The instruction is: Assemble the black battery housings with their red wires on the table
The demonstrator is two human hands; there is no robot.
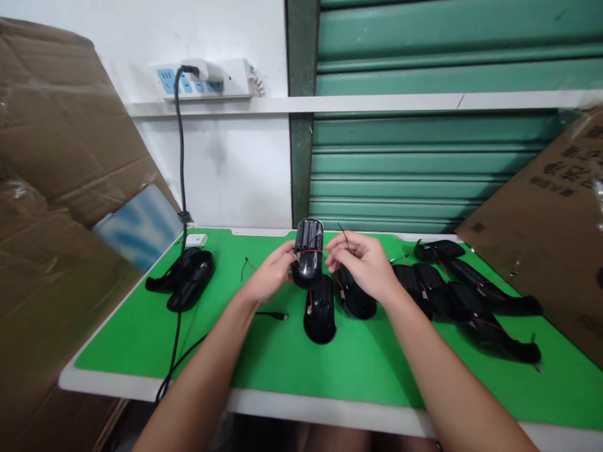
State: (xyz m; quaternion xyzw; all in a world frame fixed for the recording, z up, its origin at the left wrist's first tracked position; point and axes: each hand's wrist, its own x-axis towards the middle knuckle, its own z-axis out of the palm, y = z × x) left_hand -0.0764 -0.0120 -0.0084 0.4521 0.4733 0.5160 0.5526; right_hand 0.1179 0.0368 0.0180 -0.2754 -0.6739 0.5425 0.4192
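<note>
My left hand (273, 273) grips the left side of a black, rounded plastic shell (309, 267), held raised and nearly upright above the mat. A thin red wire (311, 252) crosses the shell's front towards my right hand (357, 258). The fingers of that hand are pinched together, with a thin dark wire (343, 233) sticking up from them. Just under the held piece lies a similar black shell (320, 314). Another black shell (360, 302) lies below my right hand, partly covered by it.
Several black shells with red wires (471, 295) lie at the right. More black pieces (191, 279) sit at the left under a hanging black cable (181, 157). A cable plug (277, 316) rests on the green mat (282, 364). Cardboard (70, 157) stands on both sides; a power strip (230, 78) is behind.
</note>
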